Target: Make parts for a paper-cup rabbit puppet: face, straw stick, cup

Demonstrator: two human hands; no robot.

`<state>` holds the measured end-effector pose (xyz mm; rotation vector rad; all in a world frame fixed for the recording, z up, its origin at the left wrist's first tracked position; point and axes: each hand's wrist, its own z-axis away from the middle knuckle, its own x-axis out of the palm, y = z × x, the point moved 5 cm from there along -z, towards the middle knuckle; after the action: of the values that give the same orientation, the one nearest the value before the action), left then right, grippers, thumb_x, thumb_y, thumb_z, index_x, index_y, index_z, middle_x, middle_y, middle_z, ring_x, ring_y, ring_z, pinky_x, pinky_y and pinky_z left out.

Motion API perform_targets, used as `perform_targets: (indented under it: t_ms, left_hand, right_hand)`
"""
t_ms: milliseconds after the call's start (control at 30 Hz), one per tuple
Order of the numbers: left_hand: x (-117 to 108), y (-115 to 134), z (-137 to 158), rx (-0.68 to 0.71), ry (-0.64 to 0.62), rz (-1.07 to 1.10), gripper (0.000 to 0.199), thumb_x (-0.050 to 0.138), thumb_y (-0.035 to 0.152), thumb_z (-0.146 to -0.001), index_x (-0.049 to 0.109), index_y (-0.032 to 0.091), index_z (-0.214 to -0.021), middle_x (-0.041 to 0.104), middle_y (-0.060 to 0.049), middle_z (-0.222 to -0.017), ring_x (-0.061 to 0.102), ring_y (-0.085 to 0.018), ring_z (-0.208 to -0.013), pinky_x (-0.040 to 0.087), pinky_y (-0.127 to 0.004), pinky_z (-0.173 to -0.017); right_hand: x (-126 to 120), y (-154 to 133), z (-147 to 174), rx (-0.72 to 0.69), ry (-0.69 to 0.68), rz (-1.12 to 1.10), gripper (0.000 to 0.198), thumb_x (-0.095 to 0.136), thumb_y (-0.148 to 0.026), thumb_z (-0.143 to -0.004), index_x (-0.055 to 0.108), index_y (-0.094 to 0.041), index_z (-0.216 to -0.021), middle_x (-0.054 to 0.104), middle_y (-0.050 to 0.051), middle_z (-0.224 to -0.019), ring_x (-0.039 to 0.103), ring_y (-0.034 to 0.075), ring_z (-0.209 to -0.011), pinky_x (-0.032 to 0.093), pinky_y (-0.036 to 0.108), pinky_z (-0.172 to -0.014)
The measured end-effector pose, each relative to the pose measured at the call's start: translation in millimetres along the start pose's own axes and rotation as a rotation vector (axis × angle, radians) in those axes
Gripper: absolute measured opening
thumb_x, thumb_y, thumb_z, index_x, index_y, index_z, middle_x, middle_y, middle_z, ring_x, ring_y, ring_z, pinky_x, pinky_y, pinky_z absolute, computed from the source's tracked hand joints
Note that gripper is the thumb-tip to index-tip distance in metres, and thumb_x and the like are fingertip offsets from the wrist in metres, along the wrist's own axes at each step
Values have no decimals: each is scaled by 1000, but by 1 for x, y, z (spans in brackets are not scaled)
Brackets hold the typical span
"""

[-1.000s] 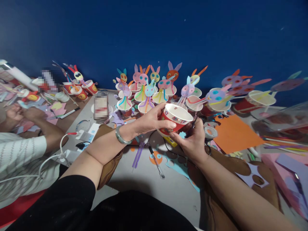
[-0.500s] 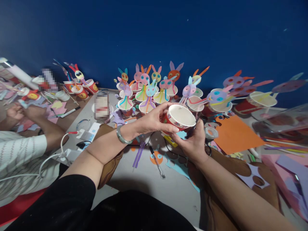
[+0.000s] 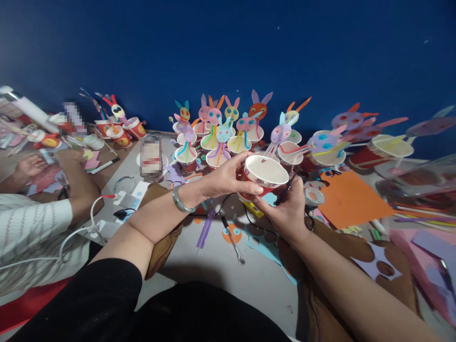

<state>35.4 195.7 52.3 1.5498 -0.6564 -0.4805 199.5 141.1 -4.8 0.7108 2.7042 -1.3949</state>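
Note:
A red-and-white paper cup [image 3: 266, 172] is tilted in front of me, its open mouth partly toward me. My left hand [image 3: 235, 178] is closed around its left side, thumb on the front near the base. Close against the cup's right side, my right hand [image 3: 287, 209] is closed on a dark slim tool [image 3: 288, 186]; most of it is hidden, so its kind is unclear. A small reddish-brown mark [image 3: 262, 161] shows on the cup's inner far wall. Below the hands lie an orange paper face [image 3: 232, 233], a pen [image 3: 235, 244] and purple straws [image 3: 205, 230].
Several cups with paper rabbit heads on straws [image 3: 218, 156] stand by the blue wall [image 3: 228, 52]. An orange paper sheet [image 3: 352, 197] and a tape roll [image 3: 314, 196] lie at the right. Another person's hands [image 3: 33, 166] work among paper scraps at the left.
The cup has shifted slightly left and tipped, and the reddish-brown mark inside shows more plainly. The other person's hands at the left have moved a little.

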Motion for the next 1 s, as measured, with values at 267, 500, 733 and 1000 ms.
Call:
perform_targets:
  t_ms: [267,500,733,1000]
  left_hand:
    - [0,-6,-1,-24,-26,-9,73,92,46,-69,57,18,-126,69,-15,-125,67,-32,-119,58,-47,-98]
    - [-4,14,2,275,44,-311,62,84,48,-78,58,23,-129,57,-15,-146,54,-31,-141,48,-44,-114]
    - [-5,18,2,251,49,-426,49,62,67,-92,69,19,-99,60,-16,-143,56,-30,-137,45,-48,-117]
    - [-8,15,-2,197,90,-361,57,52,72,-95,70,18,-97,69,-12,-131,63,-25,-125,51,-41,-110]
  right_hand:
    - [0,-2,-2,-1,-18,-1,63,93,-57,-67,46,-28,-97,54,2,-86,60,23,-81,59,37,-66]
    - [-2,-2,-4,14,-31,4,58,90,-52,-71,42,-27,-92,43,-4,-79,46,15,-65,48,31,-54]
    - [-2,-7,-6,32,-40,-24,59,91,-50,-71,40,-27,-91,41,-5,-80,43,14,-67,46,29,-56]
    - [1,-1,-5,186,-81,-108,65,92,-56,-66,47,-25,-102,50,-1,-88,57,21,-86,56,37,-74]
